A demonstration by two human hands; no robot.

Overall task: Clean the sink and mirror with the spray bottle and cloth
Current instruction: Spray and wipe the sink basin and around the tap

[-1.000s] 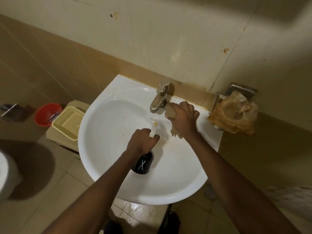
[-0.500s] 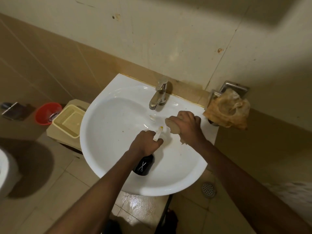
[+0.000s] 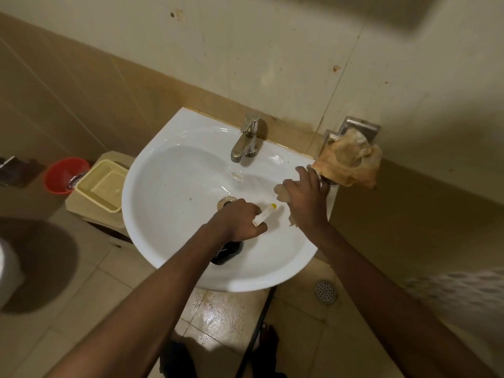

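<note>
Right hand shifted rimward, gripping cloth

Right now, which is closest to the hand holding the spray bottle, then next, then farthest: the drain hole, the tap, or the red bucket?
From the left hand with the spray bottle:
1. Drain hole, just beyond the knuckles, in the sink's bowl.
2. Tap, at the sink's back edge by the wall.
3. Red bucket, on the floor, far left, past the sink.
</note>
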